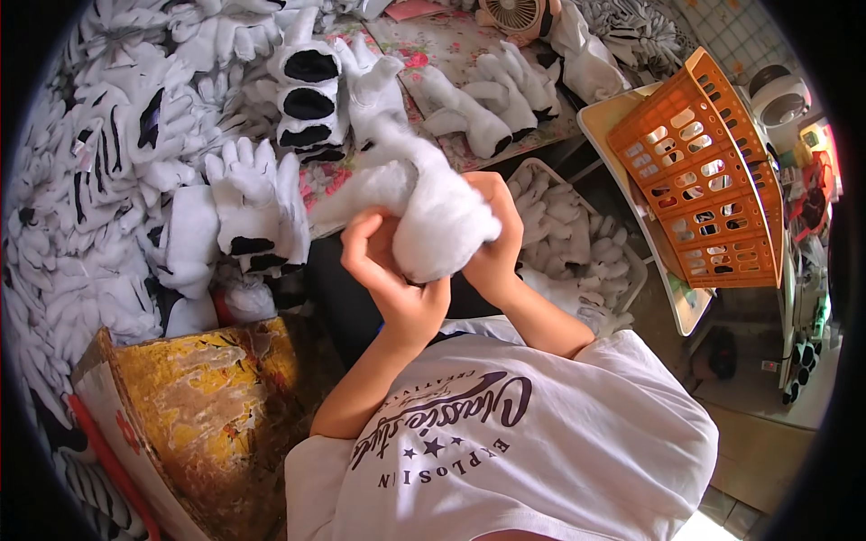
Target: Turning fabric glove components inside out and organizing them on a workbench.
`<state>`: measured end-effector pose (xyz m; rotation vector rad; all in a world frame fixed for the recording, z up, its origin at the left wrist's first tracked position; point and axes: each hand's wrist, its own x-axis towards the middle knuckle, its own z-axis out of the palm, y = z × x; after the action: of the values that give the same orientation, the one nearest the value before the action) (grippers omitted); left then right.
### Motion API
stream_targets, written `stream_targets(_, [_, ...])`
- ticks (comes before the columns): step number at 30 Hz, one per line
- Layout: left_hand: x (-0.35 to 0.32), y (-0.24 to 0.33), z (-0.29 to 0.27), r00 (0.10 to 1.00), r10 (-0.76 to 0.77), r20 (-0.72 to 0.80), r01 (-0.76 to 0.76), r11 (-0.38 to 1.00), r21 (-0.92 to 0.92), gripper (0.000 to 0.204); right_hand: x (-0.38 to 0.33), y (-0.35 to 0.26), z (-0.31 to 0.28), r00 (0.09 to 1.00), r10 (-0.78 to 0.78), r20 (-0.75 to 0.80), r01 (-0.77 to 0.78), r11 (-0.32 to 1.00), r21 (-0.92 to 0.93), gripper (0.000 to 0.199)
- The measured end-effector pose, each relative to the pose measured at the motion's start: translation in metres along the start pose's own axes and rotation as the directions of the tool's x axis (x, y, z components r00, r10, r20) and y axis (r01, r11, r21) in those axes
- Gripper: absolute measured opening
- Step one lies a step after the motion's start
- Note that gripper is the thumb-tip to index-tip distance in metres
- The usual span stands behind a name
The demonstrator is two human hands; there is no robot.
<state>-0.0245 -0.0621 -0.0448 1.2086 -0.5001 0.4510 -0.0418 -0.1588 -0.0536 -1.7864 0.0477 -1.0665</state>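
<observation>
Above my lap, both hands cup a white clump of fluffy stuffing [442, 225]. My left hand [388, 266] closes round its lower left side, with the fingers bent. Against its right side presses my right hand [494, 239], its fingers partly hidden behind the clump. White fuzzy material stretches from the clump toward the floral table cover. Left of my hands, several white plush glove-shaped pieces [248, 194] stand with dark openings toward me. More such pieces [311, 86] stack just beyond, and others [492, 104] lie on the table at the far right.
A huge heap of white plush pieces [108, 171] fills the left. To the right, an orange plastic basket [708, 194] tilts on a small table [591, 117]. Below it sits a crate of white pieces [568, 230]. A worn yellow box [203, 397] stands at my near left.
</observation>
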Motion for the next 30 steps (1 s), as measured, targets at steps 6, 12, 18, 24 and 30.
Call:
stream_targets(6, [0.026, 0.008, -0.020, 0.944, 0.051, 0.326, -0.141, 0.955, 0.260, 0.027, 0.005, 0.006, -0.002, 0.917, -0.396, 0.051, 0.398, 0.892, -0.215, 0.034])
stream_targets(12, [0.024, 0.022, -0.041, 0.632, -0.604, 0.485, 0.711, 0.702, -0.051, 0.020, 0.022, 0.004, -0.015, 0.984, -0.069, 0.162, 0.086, 0.991, -0.098, 0.033])
stream_targets(18, [0.022, 0.018, -0.057, 0.418, -0.675, 0.609, 0.885, 0.152, -0.440, 0.035, 0.017, -0.008, -0.030, 0.598, 0.476, 0.645, -0.787, 0.498, 0.363, 0.021])
stream_targets(24, [0.024, 0.012, -0.054, 0.219, -0.583, 0.782, 0.777, -0.380, -0.501, 0.048, 0.001, 0.006, -0.027, 0.526, 0.285, 0.801, -0.799, -0.156, 0.581, 0.036])
stream_targets(30, [0.013, 0.022, -0.050, 0.262, -0.623, 0.737, 0.782, -0.310, -0.540, 0.054, 0.000, 0.003, -0.023, 0.525, 0.294, 0.799, -0.771, -0.232, 0.593, 0.026])
